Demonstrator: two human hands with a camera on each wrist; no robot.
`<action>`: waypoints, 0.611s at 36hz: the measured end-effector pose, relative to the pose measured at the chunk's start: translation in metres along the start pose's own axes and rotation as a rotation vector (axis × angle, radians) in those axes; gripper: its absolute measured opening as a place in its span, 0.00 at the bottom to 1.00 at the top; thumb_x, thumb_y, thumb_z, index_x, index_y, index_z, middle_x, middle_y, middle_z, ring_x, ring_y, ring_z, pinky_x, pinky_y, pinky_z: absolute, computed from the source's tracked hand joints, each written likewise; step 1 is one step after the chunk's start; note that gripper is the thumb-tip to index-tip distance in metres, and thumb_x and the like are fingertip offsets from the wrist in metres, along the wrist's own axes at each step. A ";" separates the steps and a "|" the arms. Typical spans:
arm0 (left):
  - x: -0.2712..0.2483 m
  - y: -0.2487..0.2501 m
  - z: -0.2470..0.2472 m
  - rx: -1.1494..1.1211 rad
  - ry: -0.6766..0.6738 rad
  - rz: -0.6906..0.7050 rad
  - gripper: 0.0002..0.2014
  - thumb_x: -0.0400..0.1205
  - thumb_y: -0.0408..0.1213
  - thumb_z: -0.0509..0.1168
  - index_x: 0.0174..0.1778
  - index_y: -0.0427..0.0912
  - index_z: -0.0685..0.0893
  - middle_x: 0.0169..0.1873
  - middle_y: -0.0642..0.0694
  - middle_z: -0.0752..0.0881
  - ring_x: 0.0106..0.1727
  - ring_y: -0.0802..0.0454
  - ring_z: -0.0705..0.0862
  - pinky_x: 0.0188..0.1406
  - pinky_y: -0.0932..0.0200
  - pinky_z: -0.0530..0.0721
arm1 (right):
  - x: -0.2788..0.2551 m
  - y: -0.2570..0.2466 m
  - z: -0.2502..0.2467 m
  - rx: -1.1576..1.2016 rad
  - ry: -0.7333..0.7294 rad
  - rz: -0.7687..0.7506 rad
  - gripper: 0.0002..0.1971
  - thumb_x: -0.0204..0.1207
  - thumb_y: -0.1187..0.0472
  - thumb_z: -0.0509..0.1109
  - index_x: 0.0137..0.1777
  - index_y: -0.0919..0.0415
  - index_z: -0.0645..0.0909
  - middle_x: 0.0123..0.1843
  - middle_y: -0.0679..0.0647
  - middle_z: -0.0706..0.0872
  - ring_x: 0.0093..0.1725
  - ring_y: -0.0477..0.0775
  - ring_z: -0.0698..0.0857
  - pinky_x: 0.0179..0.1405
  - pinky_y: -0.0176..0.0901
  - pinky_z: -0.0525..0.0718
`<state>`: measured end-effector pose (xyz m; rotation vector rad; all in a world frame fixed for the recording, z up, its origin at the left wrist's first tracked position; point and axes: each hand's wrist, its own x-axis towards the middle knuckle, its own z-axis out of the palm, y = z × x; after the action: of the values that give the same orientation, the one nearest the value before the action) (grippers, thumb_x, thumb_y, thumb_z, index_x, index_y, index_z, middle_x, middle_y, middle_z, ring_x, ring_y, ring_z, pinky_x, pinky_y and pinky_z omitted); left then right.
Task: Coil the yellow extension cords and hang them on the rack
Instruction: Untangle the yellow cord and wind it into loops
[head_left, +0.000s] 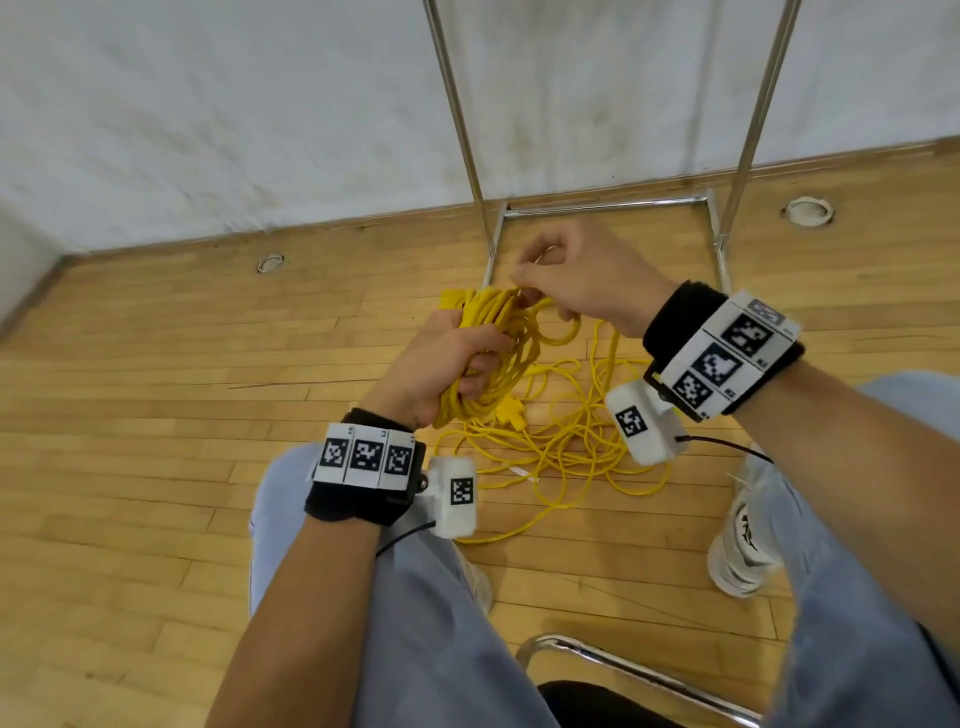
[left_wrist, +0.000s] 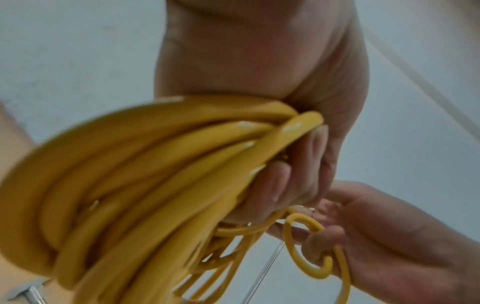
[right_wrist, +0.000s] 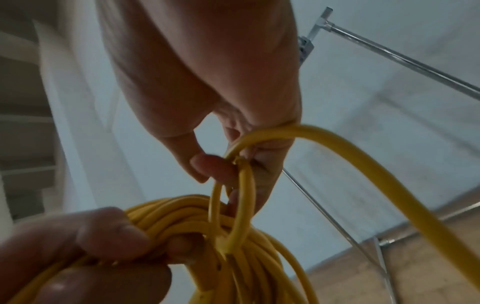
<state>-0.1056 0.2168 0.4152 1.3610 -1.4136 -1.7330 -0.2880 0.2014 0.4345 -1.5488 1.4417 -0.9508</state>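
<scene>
Yellow coil of many loops, bunched and held above a wood floor. Gripped in the left hand, fingers curled round the bundle near its top. Just beside it, a small fresh loop pinched between thumb and fingers of the right hand, touching the coil's upper end, as if about to be laid onto the bundle. From that loop, loose cord trailing down into a tangled heap on the floor, directly below and between both hands, close to the knees. A yellow plug visible hanging at the coil's lower edge.

Judged progress: coiling well under way but unfinished, a good share of cord still slack on the floor. Whether the heap is one cord or several, impossible to tell. Nothing seen hung yet in the visible part of the rack, a metal frame standing against the wall just beyond the hands; its upper bar out of the head view. Left to do: gather the remaining slack, then hang.
</scene>
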 end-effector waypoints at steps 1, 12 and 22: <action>0.000 0.000 0.000 0.003 0.024 0.003 0.26 0.83 0.23 0.62 0.19 0.48 0.75 0.19 0.50 0.64 0.16 0.55 0.59 0.22 0.59 0.50 | 0.000 0.000 0.000 0.014 -0.016 0.010 0.01 0.80 0.62 0.74 0.47 0.58 0.86 0.44 0.62 0.93 0.27 0.45 0.85 0.21 0.38 0.81; 0.009 -0.012 0.009 0.029 0.526 0.224 0.15 0.77 0.27 0.67 0.27 0.43 0.73 0.20 0.47 0.68 0.19 0.51 0.61 0.19 0.62 0.60 | -0.010 0.006 0.015 -0.327 -0.261 0.113 0.16 0.91 0.53 0.62 0.54 0.66 0.82 0.36 0.55 0.94 0.30 0.50 0.93 0.23 0.34 0.80; 0.016 -0.017 0.009 -0.046 0.566 0.246 0.19 0.77 0.28 0.67 0.23 0.47 0.70 0.21 0.47 0.68 0.22 0.51 0.61 0.22 0.58 0.59 | -0.007 0.005 0.027 -0.348 0.107 -0.183 0.26 0.89 0.48 0.64 0.35 0.67 0.85 0.25 0.60 0.87 0.27 0.58 0.86 0.37 0.48 0.86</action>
<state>-0.1170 0.2119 0.3932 1.4328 -1.1490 -1.0969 -0.2658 0.2100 0.4189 -1.9356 1.6273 -0.9348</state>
